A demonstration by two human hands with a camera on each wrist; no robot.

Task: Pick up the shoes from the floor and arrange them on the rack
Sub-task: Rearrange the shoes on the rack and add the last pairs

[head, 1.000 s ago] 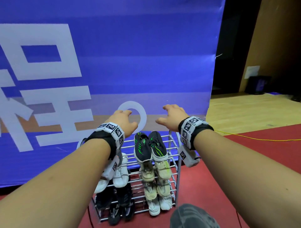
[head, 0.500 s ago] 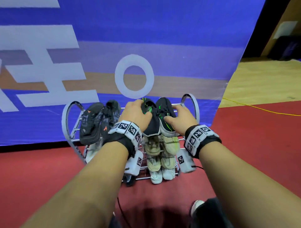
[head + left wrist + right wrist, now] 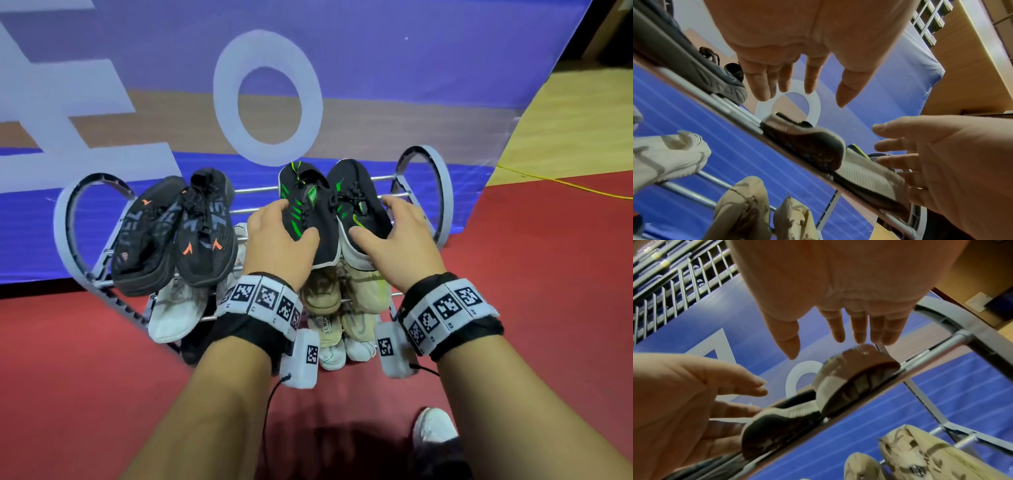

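Observation:
A black pair of shoes with green marks (image 3: 305,205) lies toes toward me on the right of the top shelf of a metal shoe rack (image 3: 442,192). My left hand (image 3: 294,222) is spread over the toe of the left shoe. My right hand (image 3: 371,219) is spread over the toe of the right shoe. In the left wrist view, the left hand (image 3: 803,97) has straight fingers just above the soles (image 3: 807,138). In the right wrist view, the right hand (image 3: 824,347) is also straight-fingered above them (image 3: 855,369). Neither hand curls round a shoe.
A black pair with orange marks (image 3: 171,229) fills the top shelf's left side. White shoes (image 3: 174,308) and beige shoes (image 3: 322,294) sit on lower shelves. A blue banner (image 3: 411,85) hangs right behind the rack. Red floor (image 3: 531,274) and a yellow cable (image 3: 561,186) lie to the right.
Both hands came down from above the rack onto the black-and-green pair. Over the last half second they stayed there, and their fingers have spread and straightened.

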